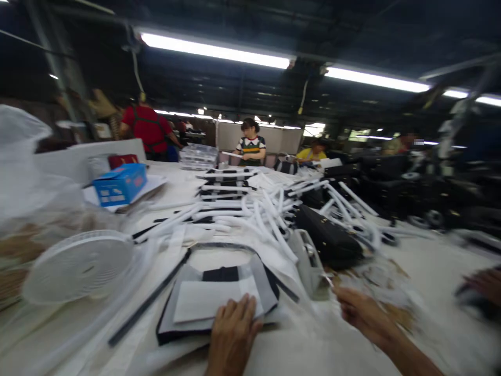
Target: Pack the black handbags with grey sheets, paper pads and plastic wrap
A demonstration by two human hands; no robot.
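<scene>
My left hand lies flat, fingers stretched, on a white rectangular sheet. That sheet rests on a grey and black bag panel, which has a black loop at its far side and dark straps reaching out both ways. To the right, my right hand has its fingers pinched around what looks like a thin pale stick, blurred by motion. The stick's far end points at a light grey, open-sided container whose contents I cannot make out.
White foam-like tubes and black pieces pile up beyond the panel. A black bag lies behind the container. On the left are a round white plastic lid and a blue box. Another person's hand shows at the right edge.
</scene>
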